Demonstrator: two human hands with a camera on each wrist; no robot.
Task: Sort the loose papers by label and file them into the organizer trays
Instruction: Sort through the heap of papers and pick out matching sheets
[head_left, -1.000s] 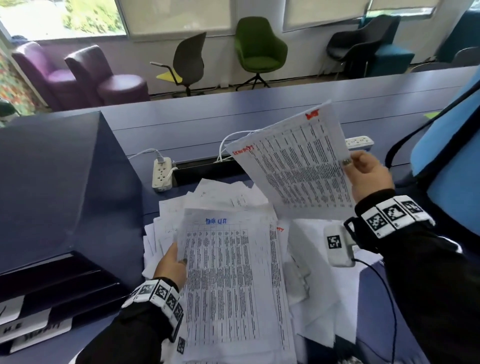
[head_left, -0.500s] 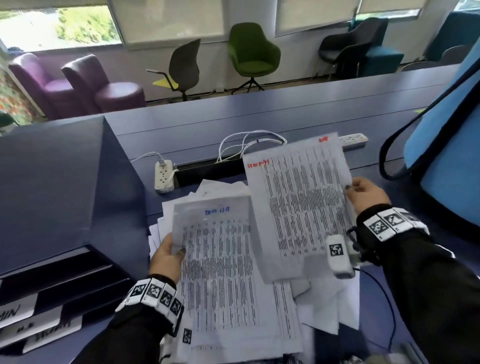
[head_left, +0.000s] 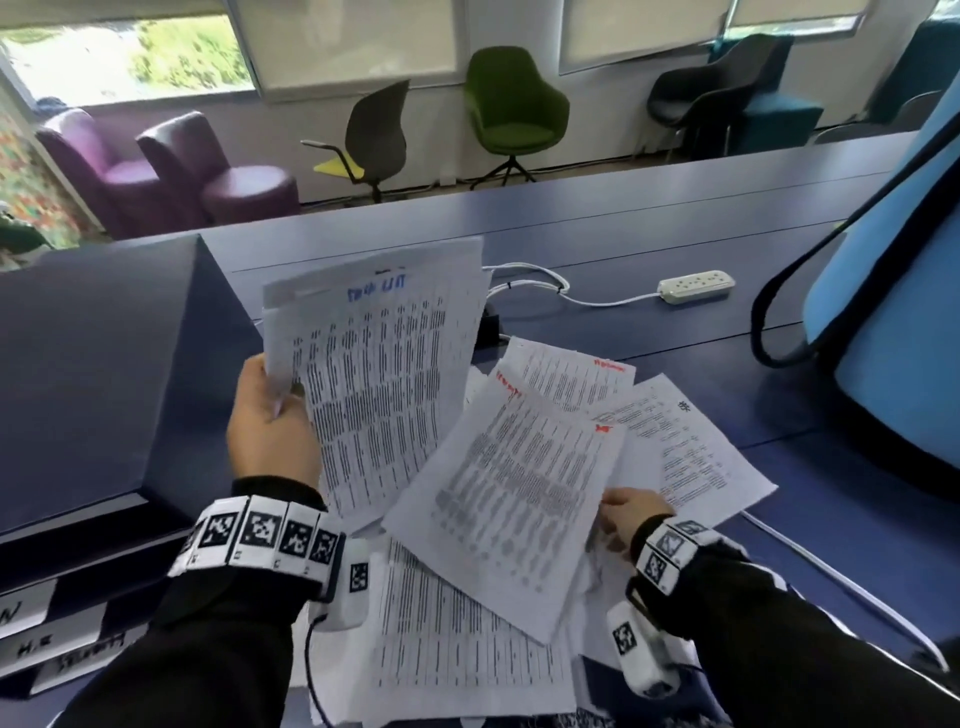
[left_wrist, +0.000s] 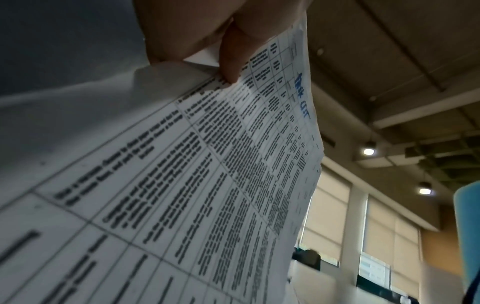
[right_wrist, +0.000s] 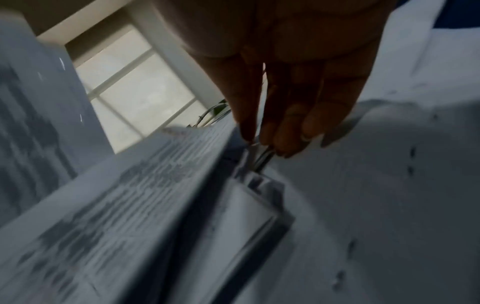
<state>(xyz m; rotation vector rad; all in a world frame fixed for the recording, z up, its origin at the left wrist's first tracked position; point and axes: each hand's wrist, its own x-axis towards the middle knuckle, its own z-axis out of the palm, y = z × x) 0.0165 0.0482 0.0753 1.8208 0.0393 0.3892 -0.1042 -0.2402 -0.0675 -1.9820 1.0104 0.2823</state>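
My left hand (head_left: 270, 415) holds up a printed sheet with a blue handwritten label (head_left: 379, 374), pinching its left edge; the left wrist view shows the thumb on its face (left_wrist: 228, 67). My right hand (head_left: 623, 512) is low at the near right and pinches the edge of a sheet with red labels (head_left: 514, 493), which lies slanted over the pile of loose papers (head_left: 467, 654). In the right wrist view its fingertips (right_wrist: 275, 139) meet at that edge. The dark blue organizer (head_left: 104, 364) stands at the left, its labelled trays (head_left: 78, 582) facing me.
More red-labelled sheets (head_left: 691, 457) fan out to the right of the pile. A white power strip (head_left: 696, 286) and its cable lie further back on the blue table (head_left: 675, 223). A light blue bag (head_left: 893, 291) stands at the right. Chairs stand beyond the table.
My left hand has lifted the blue-labelled sheet off the pile and raised it. My right hand has brought the red-labelled sheet down from the air onto the pile, toward me.
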